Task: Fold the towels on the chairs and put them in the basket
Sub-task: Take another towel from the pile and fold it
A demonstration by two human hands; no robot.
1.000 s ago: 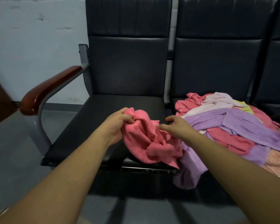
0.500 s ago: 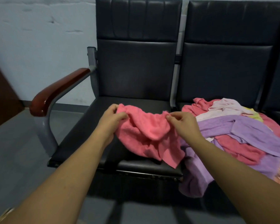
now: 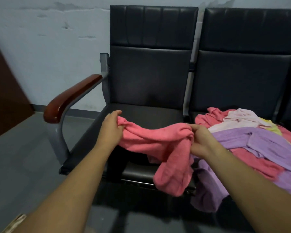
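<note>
A pink towel (image 3: 158, 140) is stretched between my two hands above the seat of the left black chair (image 3: 151, 113). My left hand (image 3: 112, 126) grips its left end. My right hand (image 3: 201, 140) pinches its right end, and a loose part of the towel hangs down past the seat's front edge. A pile of towels (image 3: 252, 138) in pink, purple, pale pink and yellow lies on the right chair (image 3: 242, 78). No basket is in view.
The left chair has a wooden armrest (image 3: 71, 98) on a grey metal frame. A purple towel (image 3: 208, 187) hangs off the front between the seats. Grey floor lies to the left, a brown panel (image 3: 5, 91) stands at far left, and a pale wall is behind.
My hands have drawn apart, spreading the bunched pink towel sideways over the left seat. My left hand has moved left and up. The view has shifted left and closer.
</note>
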